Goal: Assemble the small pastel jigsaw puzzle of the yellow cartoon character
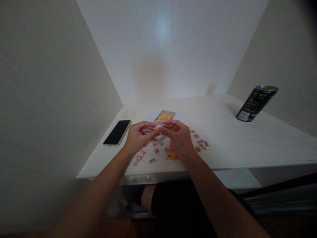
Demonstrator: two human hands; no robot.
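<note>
Both hands meet above the middle of the white desk (235,138), fingertips drawn together. The left hand (138,135) is curled, thumb and forefinger pinched toward the right, and the right hand (178,137) is curled the same way, its fingers bent inward to meet the left. Between the two sets of fingertips sits a small puzzle piece (156,128), held clear of the desk; it is too small and blurred to tell which way it points or where its long axis runs, and I cannot tell which hand bears most of the grip. Under and around the hands lie loose puzzle pieces (201,142), pink, purple and orange, scattered flat across the near part of the desk, with a joined yellow-orange patch (170,156) just below the right hand. Just beyond the fingertips lies a picture card (165,116) with a yellow figure on it, its long axis running away from the person. A dark phone (117,132) lies face up to the left, near the left hand. A dark can (256,103) stands well apart at the far right.
</note>
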